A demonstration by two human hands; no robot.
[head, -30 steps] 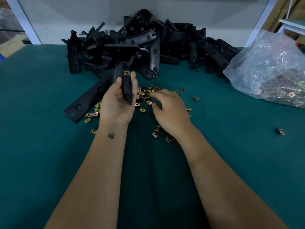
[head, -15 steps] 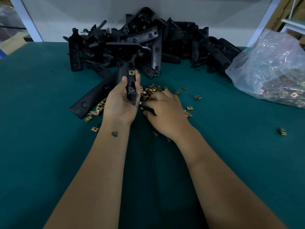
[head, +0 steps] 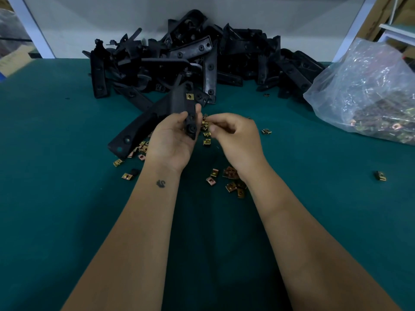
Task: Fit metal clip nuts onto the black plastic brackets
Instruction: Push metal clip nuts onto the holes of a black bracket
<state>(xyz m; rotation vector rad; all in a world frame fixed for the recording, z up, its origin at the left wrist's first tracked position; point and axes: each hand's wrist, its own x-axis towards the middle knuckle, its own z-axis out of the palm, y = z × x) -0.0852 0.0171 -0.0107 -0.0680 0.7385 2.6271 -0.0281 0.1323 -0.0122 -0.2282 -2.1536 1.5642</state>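
While unused, bracket pile [head: 202, 55] behind.

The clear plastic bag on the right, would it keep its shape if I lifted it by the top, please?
Probably not: the plastic bag looks thin and crumpled, so it would likely sag. The metal parts heaped at its bottom suggest it is bottom-heavy.

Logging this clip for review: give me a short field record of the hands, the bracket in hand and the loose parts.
left hand: grips held bracket
fitted clip nut: on bracket's upper end
right hand: fingers curled, apparently pinching a nut; unclear
loose clip nuts: scattered on green table
bracket pile: behind hands
plastic bag: at right
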